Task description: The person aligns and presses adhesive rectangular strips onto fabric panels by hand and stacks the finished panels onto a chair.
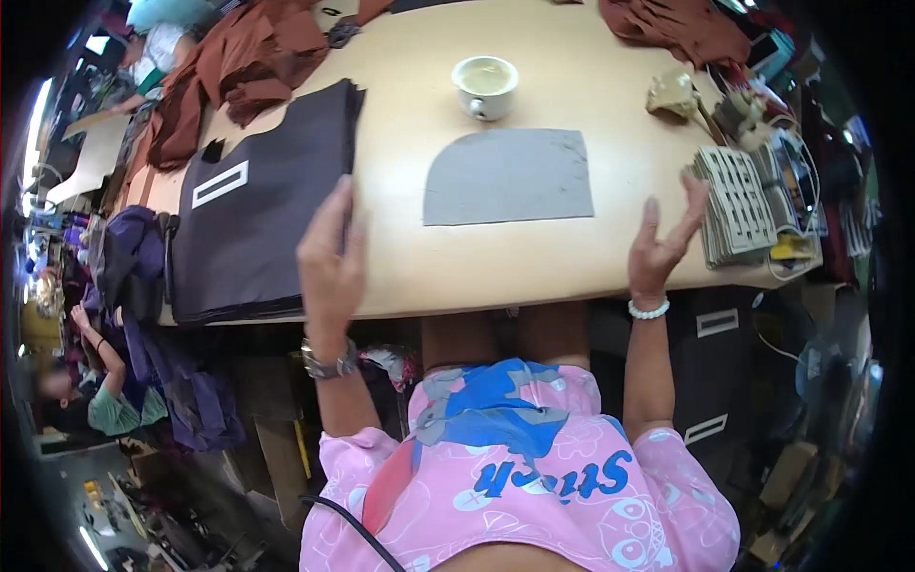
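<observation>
My left hand [332, 257] is at the right edge of a stack of dark fabric pieces [272, 214], fingers stretched out and a little blurred, holding nothing. A white-outlined rectangle marks the top piece. My right hand [665, 238] hovers near the table's right front, its fingers spread and nothing in them. Between the hands a grey panel [510, 176] with one rounded corner lies flat. Behind it stands a white cup [486, 88] with pale contents. Just right of my right hand is a stack of slotted cream pieces [739, 205].
Reddish-brown cloth lies at the back left [272, 57] and back right [677, 29] of the table [400, 276]. A tan object [672, 95] and cables sit at the right. Purple cloth [181, 372] hangs at the left. Two other people are at the left.
</observation>
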`<state>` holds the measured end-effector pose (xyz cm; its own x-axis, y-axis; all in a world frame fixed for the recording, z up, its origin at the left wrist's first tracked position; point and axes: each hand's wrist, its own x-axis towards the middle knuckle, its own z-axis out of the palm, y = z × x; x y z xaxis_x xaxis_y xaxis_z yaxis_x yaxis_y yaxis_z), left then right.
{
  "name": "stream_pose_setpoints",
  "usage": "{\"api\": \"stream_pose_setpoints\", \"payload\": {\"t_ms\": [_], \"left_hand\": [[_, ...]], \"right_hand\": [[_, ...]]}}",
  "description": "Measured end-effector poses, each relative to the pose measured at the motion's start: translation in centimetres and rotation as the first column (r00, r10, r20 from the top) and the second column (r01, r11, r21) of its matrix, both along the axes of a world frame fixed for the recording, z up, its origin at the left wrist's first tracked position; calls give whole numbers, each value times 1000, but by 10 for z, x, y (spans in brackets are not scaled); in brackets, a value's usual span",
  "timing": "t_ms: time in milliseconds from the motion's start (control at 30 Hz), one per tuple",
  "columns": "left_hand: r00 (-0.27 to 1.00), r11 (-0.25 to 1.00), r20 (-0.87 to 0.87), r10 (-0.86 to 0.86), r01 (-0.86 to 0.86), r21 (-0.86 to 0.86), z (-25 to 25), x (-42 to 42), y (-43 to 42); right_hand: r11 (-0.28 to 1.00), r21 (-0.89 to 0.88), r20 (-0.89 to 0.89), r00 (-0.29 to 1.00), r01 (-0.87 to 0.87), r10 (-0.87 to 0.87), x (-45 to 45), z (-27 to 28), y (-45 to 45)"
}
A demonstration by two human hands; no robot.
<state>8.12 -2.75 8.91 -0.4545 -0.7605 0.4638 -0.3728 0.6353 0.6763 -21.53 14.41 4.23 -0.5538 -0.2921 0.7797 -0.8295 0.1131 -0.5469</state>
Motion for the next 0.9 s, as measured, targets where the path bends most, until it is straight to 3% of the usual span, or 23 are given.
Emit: {"api": "stream_pose_setpoints", "payload": {"t_ms": [100,167,267,400,500,600,700,800,900], "left_hand": [[939,973,274,206,-168,-157,-15,52,-49],[795,932,500,344,-226,-283,-45,74,-72],[733,971,637,236,-159,-178,-79,93,-79],[789,973,569,231,-187,-136,-75,89,-70],[909,985,385,160,-174,2,-59,83,-53],[953,993,291,84,-103,50,-50,75,-32],[955,999,294,38,-46,21,-50,64,-13],[954,1000,300,15,-20,13,-52,52,1],[948,1000,318,-10,16,-18,-55,40,12]], "right_hand": [[969,79,14,973,-233,232,36,-5,-27],[944,159,-39,954,-289,299,61,-6,-39],[898,270,-142,908,-348,394,87,-8,-53],[817,365,-74,861,-446,503,117,-6,-72],[748,342,59,808,-569,587,134,-1,-93],[594,229,571,600,-772,560,147,19,-124],[550,300,721,562,-780,404,155,27,-163],[487,475,626,671,-732,397,157,35,-183],[536,511,553,735,-672,393,148,24,-196]]}}
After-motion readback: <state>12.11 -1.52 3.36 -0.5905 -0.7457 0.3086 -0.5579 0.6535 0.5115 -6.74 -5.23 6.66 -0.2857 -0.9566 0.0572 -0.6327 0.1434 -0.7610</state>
